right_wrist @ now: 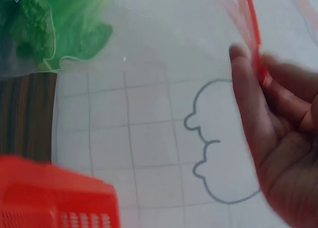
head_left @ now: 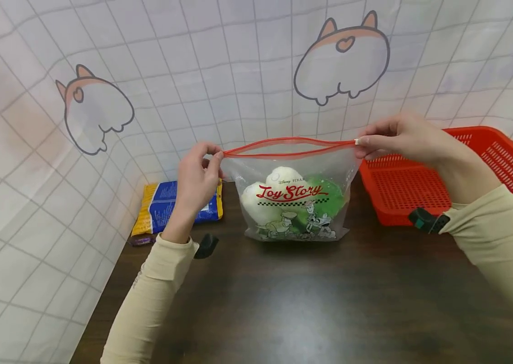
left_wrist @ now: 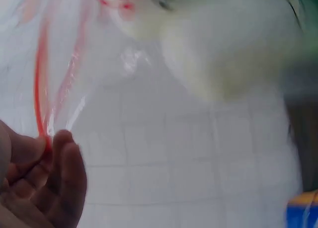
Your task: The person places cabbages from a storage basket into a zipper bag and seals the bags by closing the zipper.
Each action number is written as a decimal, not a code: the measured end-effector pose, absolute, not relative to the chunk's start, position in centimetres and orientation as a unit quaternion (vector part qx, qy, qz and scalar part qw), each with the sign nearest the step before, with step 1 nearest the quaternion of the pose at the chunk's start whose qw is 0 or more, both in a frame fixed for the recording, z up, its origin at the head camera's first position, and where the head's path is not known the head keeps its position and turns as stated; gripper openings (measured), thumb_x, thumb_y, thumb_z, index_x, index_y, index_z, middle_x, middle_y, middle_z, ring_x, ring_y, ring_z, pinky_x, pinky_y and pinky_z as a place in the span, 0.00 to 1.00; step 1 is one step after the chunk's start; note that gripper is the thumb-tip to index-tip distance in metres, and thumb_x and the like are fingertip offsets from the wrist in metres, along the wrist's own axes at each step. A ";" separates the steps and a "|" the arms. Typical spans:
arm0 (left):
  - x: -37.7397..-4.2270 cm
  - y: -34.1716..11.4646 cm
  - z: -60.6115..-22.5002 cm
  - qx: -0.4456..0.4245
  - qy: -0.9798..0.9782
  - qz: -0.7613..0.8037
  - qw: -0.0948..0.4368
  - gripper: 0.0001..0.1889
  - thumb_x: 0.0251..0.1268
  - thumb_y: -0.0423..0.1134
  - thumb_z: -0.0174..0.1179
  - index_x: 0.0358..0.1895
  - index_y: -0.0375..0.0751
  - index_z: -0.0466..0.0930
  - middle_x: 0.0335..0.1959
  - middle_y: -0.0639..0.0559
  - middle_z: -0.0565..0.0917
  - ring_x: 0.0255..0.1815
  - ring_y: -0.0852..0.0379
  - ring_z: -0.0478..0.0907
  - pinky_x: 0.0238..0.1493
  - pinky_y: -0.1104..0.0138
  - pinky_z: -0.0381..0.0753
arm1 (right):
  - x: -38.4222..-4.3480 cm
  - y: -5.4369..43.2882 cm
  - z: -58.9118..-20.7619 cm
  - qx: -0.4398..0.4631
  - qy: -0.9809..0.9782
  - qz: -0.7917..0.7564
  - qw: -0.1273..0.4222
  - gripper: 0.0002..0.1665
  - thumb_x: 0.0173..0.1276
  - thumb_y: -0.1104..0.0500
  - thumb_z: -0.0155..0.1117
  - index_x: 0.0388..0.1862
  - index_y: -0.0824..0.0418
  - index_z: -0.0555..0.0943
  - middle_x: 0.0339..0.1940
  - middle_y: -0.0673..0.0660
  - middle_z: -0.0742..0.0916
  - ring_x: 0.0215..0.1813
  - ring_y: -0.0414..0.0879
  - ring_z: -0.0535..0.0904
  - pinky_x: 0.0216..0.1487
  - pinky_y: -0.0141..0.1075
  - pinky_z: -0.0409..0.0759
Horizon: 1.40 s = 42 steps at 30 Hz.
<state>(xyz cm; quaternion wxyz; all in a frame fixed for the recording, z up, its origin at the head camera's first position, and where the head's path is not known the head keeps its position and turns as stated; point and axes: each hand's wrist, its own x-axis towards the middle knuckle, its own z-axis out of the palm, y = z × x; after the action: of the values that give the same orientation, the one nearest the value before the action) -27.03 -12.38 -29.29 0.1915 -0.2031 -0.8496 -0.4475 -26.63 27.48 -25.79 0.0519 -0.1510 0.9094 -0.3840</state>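
A clear zip bag [head_left: 292,222] with a red rim and "Toy Story" print hangs upright between my hands, its bottom at or just above the table. Its mouth gapes in the middle. Inside are a rounded white item [head_left: 256,199] and a leafy green item [head_left: 329,194]; their exact kinds are hard to tell through the film. My left hand [head_left: 197,177] pinches the bag's left top corner between thumb and fingers. At the opposite corner, by a small white slider tab, my right hand [head_left: 406,139] pinches the red rim. Both wrist views show these pinches, partly blurred.
To the right stands a red plastic basket [head_left: 406,187] against the cloth backdrop. A blue and yellow packet [head_left: 160,205] lies at the left back, partly behind my left hand, with a small purple wrapper [head_left: 141,241] beside it. The dark table [head_left: 311,303] extends toward me.
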 end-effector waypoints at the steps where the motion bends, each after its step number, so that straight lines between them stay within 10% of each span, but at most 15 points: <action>1: -27.0 -12.4 -29.3 -0.204 -0.851 -0.439 0.202 0.09 0.75 0.36 0.52 0.45 0.34 0.78 0.35 0.42 0.81 0.22 0.50 0.80 0.22 0.66 0.79 | -26.7 27.3 -25.9 -0.145 0.910 -0.384 0.053 0.22 0.71 0.47 0.62 0.52 0.62 0.83 0.40 0.56 0.89 0.42 0.44 0.86 0.52 0.33 0.78; 7: -27.3 -12.6 -29.1 -0.155 -0.790 -0.588 0.080 0.10 0.75 0.39 0.52 0.47 0.36 0.76 0.41 0.43 0.78 0.32 0.48 0.82 0.31 0.64 0.84 | -26.6 27.0 -26.5 -0.113 0.899 -0.422 0.035 0.27 0.70 0.44 0.62 0.58 0.60 0.82 0.43 0.55 0.89 0.43 0.42 0.86 0.61 0.46 0.73; 13: -28.5 -12.7 -29.6 -0.130 -0.740 -0.659 0.030 0.11 0.75 0.39 0.53 0.48 0.34 0.76 0.45 0.42 0.77 0.36 0.53 0.84 0.38 0.64 0.84 | -26.7 27.1 -28.0 -0.121 0.864 -0.488 0.013 0.25 0.69 0.48 0.64 0.59 0.60 0.81 0.44 0.56 0.89 0.45 0.42 0.86 0.51 0.25 0.77; 33: -29.3 -12.0 -30.0 -0.125 -0.745 -0.653 0.061 0.12 0.75 0.38 0.53 0.51 0.35 0.77 0.47 0.41 0.78 0.36 0.52 0.84 0.43 0.64 0.83 | -25.6 26.3 -29.3 -0.097 0.839 -0.531 -0.060 0.23 0.65 0.51 0.69 0.54 0.63 0.81 0.39 0.54 0.90 0.40 0.43 0.87 0.44 0.24 0.79; 42: -27.4 -8.5 -28.2 -0.160 -0.770 -0.585 0.200 0.13 0.75 0.34 0.47 0.55 0.38 0.77 0.31 0.41 0.86 0.27 0.44 0.84 0.27 0.65 0.80 | -25.6 25.2 -29.7 -0.091 0.832 -0.538 -0.102 0.21 0.65 0.53 0.70 0.51 0.64 0.82 0.35 0.51 0.90 0.36 0.42 0.87 0.41 0.25 0.80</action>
<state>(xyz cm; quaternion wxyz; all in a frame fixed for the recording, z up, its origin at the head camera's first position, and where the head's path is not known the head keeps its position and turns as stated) -27.41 -8.45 -28.24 0.2002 -0.1596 -0.7698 -0.5847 -25.63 25.15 -29.73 -0.1019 -0.0908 0.8316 -0.5384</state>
